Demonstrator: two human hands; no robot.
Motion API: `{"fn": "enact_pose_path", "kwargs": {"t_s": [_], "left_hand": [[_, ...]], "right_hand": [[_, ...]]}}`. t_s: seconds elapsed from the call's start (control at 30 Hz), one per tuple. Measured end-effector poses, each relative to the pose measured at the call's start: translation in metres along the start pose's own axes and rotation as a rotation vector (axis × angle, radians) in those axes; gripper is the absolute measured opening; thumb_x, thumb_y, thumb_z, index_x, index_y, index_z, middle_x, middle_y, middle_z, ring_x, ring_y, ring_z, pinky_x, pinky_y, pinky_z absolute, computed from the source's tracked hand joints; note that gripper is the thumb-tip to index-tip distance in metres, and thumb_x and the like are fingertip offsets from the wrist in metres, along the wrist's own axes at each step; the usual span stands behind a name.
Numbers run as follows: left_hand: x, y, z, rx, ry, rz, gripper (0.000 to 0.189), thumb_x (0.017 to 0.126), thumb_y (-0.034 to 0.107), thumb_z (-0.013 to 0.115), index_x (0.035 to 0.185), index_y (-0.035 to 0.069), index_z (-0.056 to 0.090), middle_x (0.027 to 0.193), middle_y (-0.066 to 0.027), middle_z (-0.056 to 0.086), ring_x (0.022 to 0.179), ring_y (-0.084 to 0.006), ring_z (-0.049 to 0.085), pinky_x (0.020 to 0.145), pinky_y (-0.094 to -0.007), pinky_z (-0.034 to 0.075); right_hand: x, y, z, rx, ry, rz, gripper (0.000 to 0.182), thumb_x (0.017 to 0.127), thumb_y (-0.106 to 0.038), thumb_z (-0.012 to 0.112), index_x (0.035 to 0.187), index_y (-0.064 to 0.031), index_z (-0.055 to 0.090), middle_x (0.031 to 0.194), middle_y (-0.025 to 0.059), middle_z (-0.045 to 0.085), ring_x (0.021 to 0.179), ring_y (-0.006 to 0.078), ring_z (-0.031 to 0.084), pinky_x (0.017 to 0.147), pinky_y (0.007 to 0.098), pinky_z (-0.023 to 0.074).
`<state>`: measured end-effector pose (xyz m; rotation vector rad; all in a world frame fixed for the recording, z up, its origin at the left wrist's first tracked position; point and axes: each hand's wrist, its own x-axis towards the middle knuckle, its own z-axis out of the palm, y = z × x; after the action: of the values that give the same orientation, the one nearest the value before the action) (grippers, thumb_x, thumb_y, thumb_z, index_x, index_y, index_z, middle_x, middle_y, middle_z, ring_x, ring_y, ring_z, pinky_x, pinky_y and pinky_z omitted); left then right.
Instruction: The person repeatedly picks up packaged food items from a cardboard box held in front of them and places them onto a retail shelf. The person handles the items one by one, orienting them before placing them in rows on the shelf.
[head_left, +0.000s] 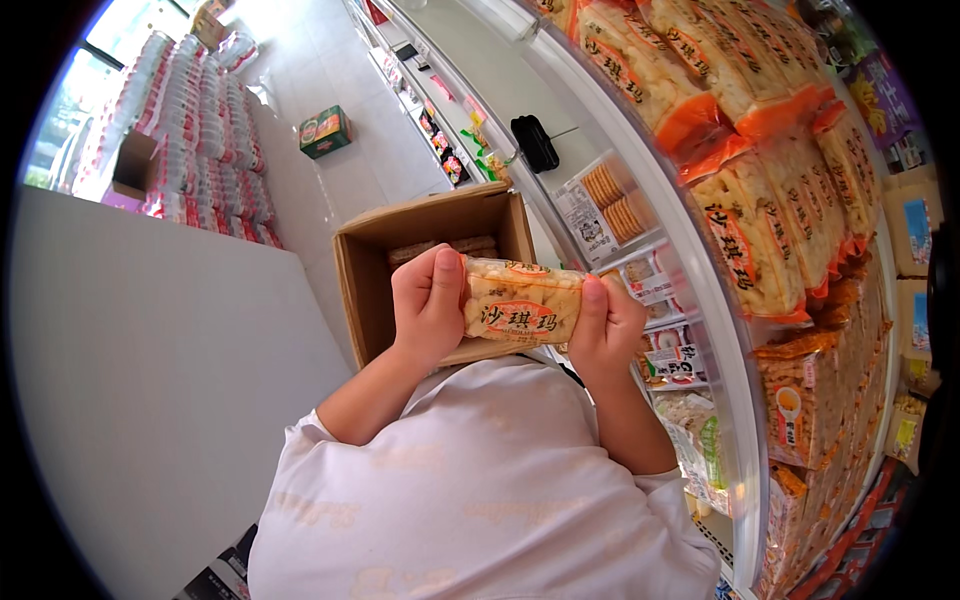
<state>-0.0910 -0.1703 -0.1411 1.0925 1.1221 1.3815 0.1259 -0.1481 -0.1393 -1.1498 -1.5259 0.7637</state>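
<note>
A clear-wrapped packet of sachima (521, 300), pale yellow with an orange printed label, is stretched level between my two hands. My left hand (431, 304) grips its left end, thumb on top. At the opposite end, my right hand (607, 322) pinches the wrapper, thumb also uppermost. Just beyond and below the packet stands an open cardboard box (367, 285). Several brownish packets (480, 245) show inside it, partly hidden by my hands and the held packet.
On the right, shelving (739, 420) carries stacked sachima packets (750, 232), biscuit packs (611, 199) and a black case (535, 142). A large white panel (150, 322) borders the left. Shrink-wrapped bottles (202, 142) stand beyond it; a green carton (325, 132) lies on the floor.
</note>
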Motion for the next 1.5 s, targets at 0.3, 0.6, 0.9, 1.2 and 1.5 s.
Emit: {"fn": "enact_pose_path", "kwargs": {"t_s": [0.3,0.6,0.9,1.2,1.5], "left_hand": [[0.005,-0.003,0.018,-0.349,0.212,-0.296,0.042,0.109,0.032,0.047,0.079,0.004,0.057,0.073,-0.0020,0.061,0.059,-0.0080,0.054,0.053,-0.0255,0.046],[0.009,-0.005,0.003,0.613,0.168,0.667,0.034,0.100,0.015,0.052,0.068,0.002,0.048,0.060,-0.0099,0.042,0.049,-0.0219,0.043,0.046,-0.0322,0.035],[0.006,-0.001,0.007,-0.053,0.157,-0.186,0.044,0.108,0.030,0.050,0.072,0.005,0.053,0.063,-0.0008,0.053,0.052,-0.0079,0.044,0.047,-0.0290,0.037],[0.013,0.005,0.008,0.518,0.120,0.528,0.043,0.104,0.024,0.054,0.066,0.005,0.044,0.059,-0.0056,0.044,0.049,-0.0156,0.038,0.044,-0.0330,0.034],[0.030,-0.002,0.013,0.678,0.060,0.940,0.040,0.103,0.021,0.052,0.067,0.003,0.049,0.060,-0.0073,0.049,0.045,-0.0178,0.046,0.044,-0.0306,0.038]], "right_hand": [[-0.004,0.008,0.005,-0.120,0.025,-0.310,0.042,0.103,-0.023,0.055,0.067,-0.0026,0.048,0.057,0.0079,0.045,0.048,0.0147,0.044,0.045,0.0352,0.0318],[-0.010,0.008,0.019,0.713,0.046,0.545,0.041,0.109,-0.028,0.045,0.084,0.0001,0.063,0.080,0.0047,0.065,0.063,0.0100,0.059,0.055,0.0287,0.0447],[-0.004,0.015,0.008,-0.142,0.055,-0.412,0.034,0.101,-0.018,0.054,0.071,-0.0008,0.055,0.060,0.0134,0.049,0.046,0.0217,0.045,0.043,0.0366,0.0318],[-0.014,0.014,0.009,0.313,0.116,0.124,0.034,0.101,-0.021,0.057,0.074,-0.0012,0.057,0.064,0.0131,0.053,0.052,0.0236,0.051,0.050,0.0351,0.0417],[-0.023,-0.003,-0.009,0.230,0.143,0.117,0.046,0.106,-0.030,0.051,0.067,-0.0063,0.044,0.062,0.0045,0.050,0.052,0.0112,0.048,0.047,0.0281,0.0342]]}}
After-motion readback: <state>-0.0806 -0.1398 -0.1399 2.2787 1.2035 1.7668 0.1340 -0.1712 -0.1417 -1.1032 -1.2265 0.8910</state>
